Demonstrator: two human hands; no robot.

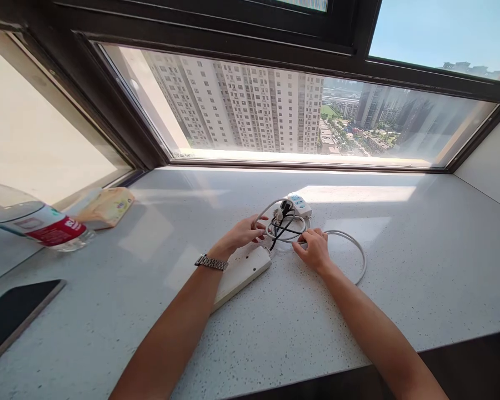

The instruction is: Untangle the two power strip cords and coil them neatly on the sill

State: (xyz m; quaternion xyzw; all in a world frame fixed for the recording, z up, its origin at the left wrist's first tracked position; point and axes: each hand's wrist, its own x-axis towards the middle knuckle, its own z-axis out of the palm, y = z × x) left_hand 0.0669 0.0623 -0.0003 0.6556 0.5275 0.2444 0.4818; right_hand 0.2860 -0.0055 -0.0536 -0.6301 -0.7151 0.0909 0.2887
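My left hand (246, 232), with a metal watch on its wrist, has its fingers curled around a loop of grey cable (270, 208). Closed on the same tangle from the other side is my right hand (314, 248), thumb and fingers at the cable. A long white power strip (245, 272) lies partly under my left forearm, a black cord (277, 238) running from its end into the coils. Just behind the tangle sits a smaller white power strip (300, 204) with blue sockets, beside a black plug (285, 208). One grey cable loop (360, 250) spreads out to the right.
The speckled white countertop (420, 266) meets a dark-framed window (250, 164) at the back. To the left are a clear bottle with a red label (60, 230), a tissue pack (108, 206) and a dark flat device (19, 316). The counter's front edge runs below my arms.
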